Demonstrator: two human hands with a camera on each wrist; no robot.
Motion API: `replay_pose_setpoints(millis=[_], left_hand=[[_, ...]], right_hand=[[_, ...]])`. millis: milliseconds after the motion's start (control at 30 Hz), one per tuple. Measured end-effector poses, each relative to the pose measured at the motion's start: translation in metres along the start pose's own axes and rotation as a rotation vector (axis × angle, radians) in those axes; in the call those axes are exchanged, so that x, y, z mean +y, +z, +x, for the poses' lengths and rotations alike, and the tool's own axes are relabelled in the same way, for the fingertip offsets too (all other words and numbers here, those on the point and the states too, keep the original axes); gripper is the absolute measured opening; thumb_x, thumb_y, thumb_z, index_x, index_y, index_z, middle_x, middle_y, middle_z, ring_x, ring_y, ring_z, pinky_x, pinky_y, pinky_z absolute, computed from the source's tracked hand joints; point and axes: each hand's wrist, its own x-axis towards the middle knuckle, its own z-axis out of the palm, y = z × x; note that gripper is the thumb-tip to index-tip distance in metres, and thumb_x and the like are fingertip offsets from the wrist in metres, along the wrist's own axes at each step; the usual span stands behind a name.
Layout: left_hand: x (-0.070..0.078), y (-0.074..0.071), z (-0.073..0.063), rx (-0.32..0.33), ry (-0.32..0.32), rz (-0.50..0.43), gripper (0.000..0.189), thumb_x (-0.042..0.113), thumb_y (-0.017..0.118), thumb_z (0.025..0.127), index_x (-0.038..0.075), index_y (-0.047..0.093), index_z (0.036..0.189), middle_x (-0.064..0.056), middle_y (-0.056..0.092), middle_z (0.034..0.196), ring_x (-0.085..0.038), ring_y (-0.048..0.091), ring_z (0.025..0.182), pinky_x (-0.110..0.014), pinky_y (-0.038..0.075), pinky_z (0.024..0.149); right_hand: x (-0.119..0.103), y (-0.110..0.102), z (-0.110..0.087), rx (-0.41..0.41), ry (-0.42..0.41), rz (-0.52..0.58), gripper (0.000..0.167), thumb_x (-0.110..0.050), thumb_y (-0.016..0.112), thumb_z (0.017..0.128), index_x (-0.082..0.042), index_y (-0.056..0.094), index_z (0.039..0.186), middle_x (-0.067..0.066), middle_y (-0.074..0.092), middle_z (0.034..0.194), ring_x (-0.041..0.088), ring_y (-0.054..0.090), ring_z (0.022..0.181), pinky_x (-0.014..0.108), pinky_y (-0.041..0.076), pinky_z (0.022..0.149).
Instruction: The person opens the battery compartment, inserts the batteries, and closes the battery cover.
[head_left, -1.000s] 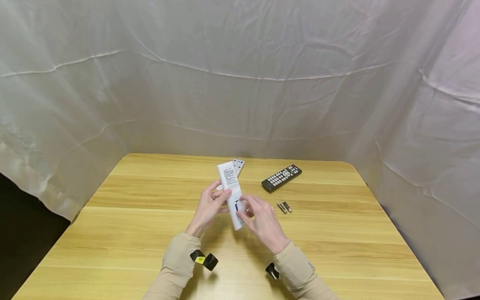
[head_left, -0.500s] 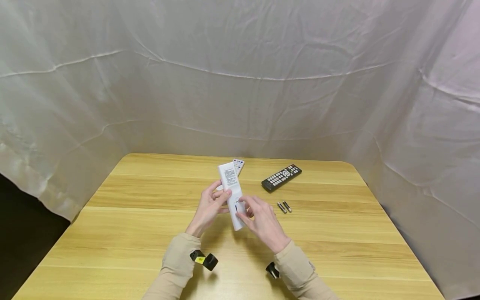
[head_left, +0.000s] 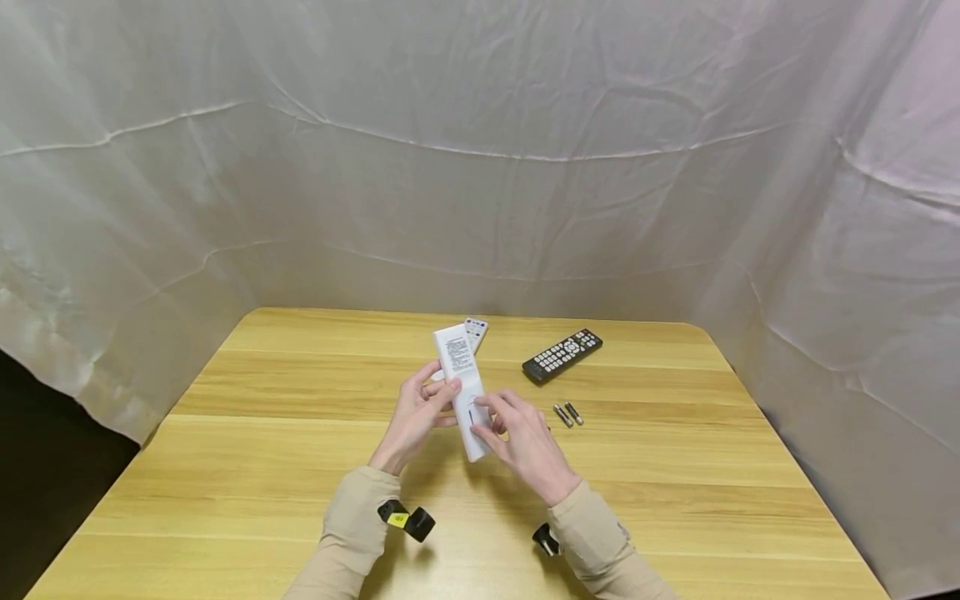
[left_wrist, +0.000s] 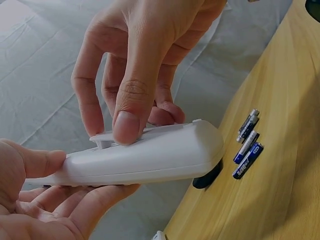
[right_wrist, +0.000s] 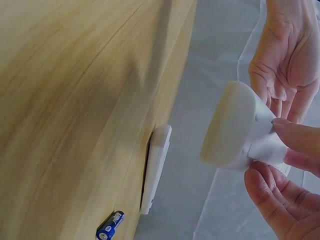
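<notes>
My left hand [head_left: 420, 408] holds a white remote control [head_left: 460, 354], its printed back facing up. In the left wrist view the left thumb lies on top of the remote and the fingers underneath. My right hand [head_left: 528, 446] pinches the white battery cover [left_wrist: 102, 139] between thumb and fingers, over the remote's back. One end of the cover stands slightly raised there. A narrow dark slit shows beside the cover in the head view. Fingers hide part of the cover.
A black remote [head_left: 562, 356] lies at the back right. Loose batteries [head_left: 568, 414] lie right of the hands, with blue ones [left_wrist: 248, 161] clear in the left wrist view. Another white remote [head_left: 476, 330] lies behind the held one. Grey cloth [head_left: 487, 167] surrounds the wooden table [head_left: 262, 467].
The blue-and-dark gap beside the cover has narrowed to a thin line as the cover has moved down against the remote. Both hands keep nearly the same place.
</notes>
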Motion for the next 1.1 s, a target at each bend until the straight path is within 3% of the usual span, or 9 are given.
replay_pose_setpoints(millis=[633,933,1100], left_hand=[[0.0002,-0.0025,-0.0004,0.004,-0.017,-0.041,0.049,0.009,0.053,0.103,0.003,0.04,0.151,-0.034,0.062,0.129,-0.023,0.075,0.094,-0.035,0.066,0.076],[-0.0005,-0.0033,-0.0002,-0.003,-0.017,-0.066,0.049,0.008,0.052,0.103,0.003,0.04,0.151,-0.035,0.061,0.129,-0.024,0.075,0.095,-0.036,0.066,0.078],[-0.001,-0.0035,0.0002,-0.007,-0.016,-0.068,0.05,0.009,0.053,0.103,0.003,0.04,0.151,-0.035,0.062,0.129,-0.024,0.075,0.095,-0.037,0.066,0.078]], right_hand=[[0.0008,0.0015,-0.0008,-0.005,-0.041,-0.013,0.037,-0.009,0.076,0.087,0.0,0.069,0.122,0.01,0.066,0.097,0.02,0.068,0.075,0.028,0.062,0.061],[-0.0005,0.0011,-0.003,0.009,-0.089,-0.097,0.037,-0.012,0.074,0.09,-0.003,0.069,0.125,0.007,0.066,0.099,0.014,0.064,0.073,0.012,0.053,0.059],[-0.0008,0.0006,-0.0036,0.014,-0.092,-0.099,0.036,-0.012,0.073,0.09,-0.003,0.069,0.125,0.006,0.065,0.098,0.013,0.063,0.074,0.012,0.052,0.06]])
